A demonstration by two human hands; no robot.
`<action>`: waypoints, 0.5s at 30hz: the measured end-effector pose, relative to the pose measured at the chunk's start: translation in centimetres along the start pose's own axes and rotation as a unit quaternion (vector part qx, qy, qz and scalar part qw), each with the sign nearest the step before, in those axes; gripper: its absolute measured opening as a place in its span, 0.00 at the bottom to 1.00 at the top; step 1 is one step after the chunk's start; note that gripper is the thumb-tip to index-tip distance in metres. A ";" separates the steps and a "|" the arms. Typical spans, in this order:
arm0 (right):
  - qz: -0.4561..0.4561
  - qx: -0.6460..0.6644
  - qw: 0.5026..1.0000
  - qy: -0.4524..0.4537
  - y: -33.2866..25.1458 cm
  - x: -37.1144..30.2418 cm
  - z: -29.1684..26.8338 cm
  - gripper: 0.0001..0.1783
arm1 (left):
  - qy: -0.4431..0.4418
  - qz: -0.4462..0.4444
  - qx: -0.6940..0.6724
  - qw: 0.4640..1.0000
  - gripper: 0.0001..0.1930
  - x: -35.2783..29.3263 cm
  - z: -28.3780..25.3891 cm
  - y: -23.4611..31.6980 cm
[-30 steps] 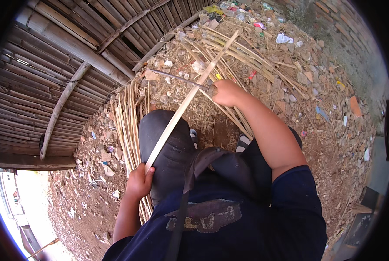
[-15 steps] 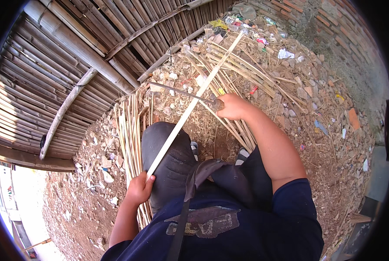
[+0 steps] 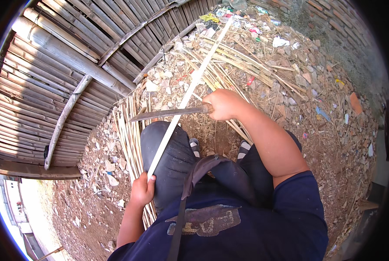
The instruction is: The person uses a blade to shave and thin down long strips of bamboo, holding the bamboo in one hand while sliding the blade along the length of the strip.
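Note:
My left hand (image 3: 142, 190) is closed round the near end of a long pale bamboo strip (image 3: 196, 80), beside my left knee. The strip slants away over that knee to the far rubble. My right hand (image 3: 224, 105) grips the wooden handle of a long-bladed knife (image 3: 166, 113), whose dark blade points left and crosses the strip about its middle. The blade seems to touch the strip. Along the outside of my left leg lies a bundle of thin bamboo strips (image 3: 127, 139). More split bamboo pieces (image 3: 242, 67) lie in a loose pile ahead.
A bamboo-slat wall (image 3: 42, 93) with thick poles leans at the left. At the far right stands a brick wall (image 3: 338, 26). Stones, broken brick (image 3: 355, 103) and litter such as a white scrap (image 3: 280, 41) cover the ground. My sandalled feet (image 3: 244, 149) are below me.
My right hand has drawn the knife nearer to me along the strip, and its blade has swung so its tip lies lower. The view has shifted slightly; my left hand keeps its hold.

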State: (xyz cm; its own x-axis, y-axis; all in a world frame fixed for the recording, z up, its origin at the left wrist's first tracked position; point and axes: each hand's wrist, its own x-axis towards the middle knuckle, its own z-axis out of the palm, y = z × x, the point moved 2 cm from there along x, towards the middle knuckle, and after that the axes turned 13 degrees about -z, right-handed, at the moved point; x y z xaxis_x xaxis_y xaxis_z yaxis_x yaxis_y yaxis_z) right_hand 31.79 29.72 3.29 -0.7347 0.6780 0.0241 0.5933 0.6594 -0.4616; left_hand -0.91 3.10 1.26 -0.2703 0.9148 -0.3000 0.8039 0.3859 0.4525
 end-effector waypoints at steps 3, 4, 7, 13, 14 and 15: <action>0.139 0.194 0.970 -0.045 8.0 -0.1 2.6 0.17 | 0.019 0.009 0.011 1.000 0.19 0.7 -0.1 1.2; 0.133 0.187 0.973 -0.038 7.7 0.5 2.0 0.17 | 0.030 0.014 0.008 0.999 0.19 0.7 -0.9 1.5; 0.111 0.139 0.984 0.015 5.5 0.4 1.2 0.17 | 0.017 -0.003 0.043 0.999 0.20 0.1 -0.8 1.0; 0.007 0.048 0.997 -0.059 0.9 0.9 0.6 0.14 | 0.014 -0.012 0.037 0.999 0.18 0.3 -0.3 0.8; 0.044 0.104 0.990 -0.084 2.9 0.6 1.1 0.14 | 0.014 -0.008 0.038 0.999 0.18 0.4 -0.2 1.1; 0.096 0.136 0.986 -0.018 4.3 0.6 1.0 0.13 | 0.011 -0.018 0.039 0.999 0.18 0.6 -0.4 1.6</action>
State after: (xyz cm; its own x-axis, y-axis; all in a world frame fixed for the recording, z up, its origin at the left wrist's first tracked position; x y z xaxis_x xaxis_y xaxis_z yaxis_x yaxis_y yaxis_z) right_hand 33.60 32.65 0.45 -0.6306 0.7674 -0.1157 0.6167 0.4049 -0.6751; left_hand -0.02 4.34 2.18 -0.3107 0.9029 -0.2970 0.8317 0.4095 0.3749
